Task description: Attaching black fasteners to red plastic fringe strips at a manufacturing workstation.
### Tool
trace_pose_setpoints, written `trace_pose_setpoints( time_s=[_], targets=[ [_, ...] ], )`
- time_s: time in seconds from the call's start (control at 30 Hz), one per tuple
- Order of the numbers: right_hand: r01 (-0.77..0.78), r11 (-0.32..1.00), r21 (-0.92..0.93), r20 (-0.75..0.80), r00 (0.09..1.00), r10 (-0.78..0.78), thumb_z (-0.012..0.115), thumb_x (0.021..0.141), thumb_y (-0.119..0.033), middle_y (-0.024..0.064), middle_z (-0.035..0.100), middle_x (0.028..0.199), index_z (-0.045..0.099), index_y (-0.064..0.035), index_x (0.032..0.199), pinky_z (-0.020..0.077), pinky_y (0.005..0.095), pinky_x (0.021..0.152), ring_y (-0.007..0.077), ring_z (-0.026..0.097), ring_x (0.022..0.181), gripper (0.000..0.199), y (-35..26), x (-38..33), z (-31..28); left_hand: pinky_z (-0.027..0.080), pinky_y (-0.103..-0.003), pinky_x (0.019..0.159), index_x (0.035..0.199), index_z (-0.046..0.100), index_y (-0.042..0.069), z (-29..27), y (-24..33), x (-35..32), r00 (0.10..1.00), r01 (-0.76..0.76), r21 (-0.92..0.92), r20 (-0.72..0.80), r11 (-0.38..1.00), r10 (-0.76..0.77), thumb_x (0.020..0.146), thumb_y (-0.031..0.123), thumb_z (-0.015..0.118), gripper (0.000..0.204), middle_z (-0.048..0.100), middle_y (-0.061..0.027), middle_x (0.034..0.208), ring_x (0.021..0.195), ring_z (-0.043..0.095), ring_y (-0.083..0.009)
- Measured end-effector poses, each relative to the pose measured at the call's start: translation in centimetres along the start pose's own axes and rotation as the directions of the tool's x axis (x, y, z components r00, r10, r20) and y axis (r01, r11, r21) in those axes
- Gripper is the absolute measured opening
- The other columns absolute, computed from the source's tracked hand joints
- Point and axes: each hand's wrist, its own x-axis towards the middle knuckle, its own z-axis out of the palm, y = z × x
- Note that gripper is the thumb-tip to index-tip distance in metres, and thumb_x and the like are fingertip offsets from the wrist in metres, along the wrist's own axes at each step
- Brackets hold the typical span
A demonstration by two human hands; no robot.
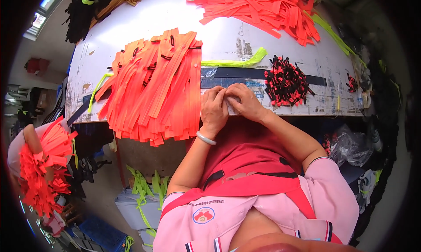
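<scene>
Coral-red flat fabric strips (153,89) lie in a thick heap on the left half of a worn, white-topped bench (149,19), their ends hanging over its near edge. Several short black tabs (172,40) are scattered across them. Just beside the heap's right side, at the near edge, the worker's left hand (214,105) and right hand (245,102) meet, fingers curled and fingertips drawn close together; from where I stand I cannot tell what, if anything, is pinched between them. A pale round bangle (206,138) circles the left wrist. Near the right hand, toward the bench's right edge, sits a mound of small black-and-coral pieces (287,82). Beyond the hands run a long dark flat band (245,72) and a neon-yellow strip (237,62). A second heap of coral-red strips (263,10) lies by the far edge. Off the left edge, more red strips (46,168) hang bunched against another person's arm (31,138).
</scene>
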Motion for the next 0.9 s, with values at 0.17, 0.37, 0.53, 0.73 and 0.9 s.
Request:
trace_pose_setpoints(
  time_s=[0.17,0.37,0.53,0.73,0.9],
  targets=[
    [-0.060,0.997,-0.048,0.312,0.947,0.072,0.066,0.090,-0.016,0.0131,0.065,0.110,0.068,-0.0076,0.113,0.0472,0.0428,0.098,0.0344,0.059,0.108,0.025,0.6,3.0,-5.3,0.046,-0.043,0.091,0.107,0.067,0.003,0.0,0.1,0.3,0.999,-0.028,0.012,0.015,1.000,0.028,0.082,-0.001,0.064,0.026,0.065,-0.0106,0.109,0.103,0.060,-0.0320],
    [-0.148,0.968,-0.202,0.169,0.968,0.183,0.067,0.090,-0.024,0.0130,0.064,0.117,0.062,-0.0110,0.127,0.0481,0.0403,0.099,0.0287,0.061,0.109,0.039,4.6,9.9,-10.8,0.045,-0.042,0.091,0.102,0.069,0.005,-0.5,0.5,1.0,0.995,-0.013,0.030,0.099,0.999,0.010,0.081,0.000,0.068,0.021,0.066,-0.0078,0.105,0.102,0.060,-0.0301],
    [-0.188,0.929,-0.319,-0.053,0.982,0.181,0.071,0.088,-0.035,0.0159,0.055,0.136,0.047,-0.0173,0.144,0.0406,0.0443,0.109,0.0338,0.050,0.129,0.063,12.7,15.3,-13.0,0.041,-0.040,0.093,0.100,0.068,0.007,-0.6,0.6,1.3,0.988,-0.022,0.026,0.151,0.999,0.017,0.079,0.003,0.068,0.021,0.064,-0.0040,0.106,0.106,0.058,-0.0273],
    [-0.260,0.719,-0.644,-0.290,0.953,0.086,0.072,0.079,-0.061,0.0163,0.040,0.154,0.037,-0.0207,0.152,0.0314,0.0538,0.113,0.0372,0.038,0.141,0.091,21.3,24.4,-16.1,0.042,-0.040,0.092,0.101,0.068,0.008,-0.7,0.9,1.8,0.979,-0.005,-0.008,0.206,1.000,0.006,0.078,0.003,0.069,0.023,0.064,-0.0033,0.107,0.107,0.059,-0.0258],
    [-0.346,0.841,-0.416,-0.300,0.925,0.233,0.080,0.078,-0.046,0.0196,0.029,0.159,0.034,-0.0155,0.152,0.0332,0.0452,0.116,0.0362,0.032,0.144,0.093,23.9,30.5,-18.2,0.042,-0.040,0.091,0.099,0.070,0.010,-0.9,0.8,2.1,0.972,0.031,-0.045,0.233,0.998,-0.020,0.076,0.001,0.070,0.025,0.066,-0.0036,0.106,0.106,0.060,-0.0277]
  ],
)
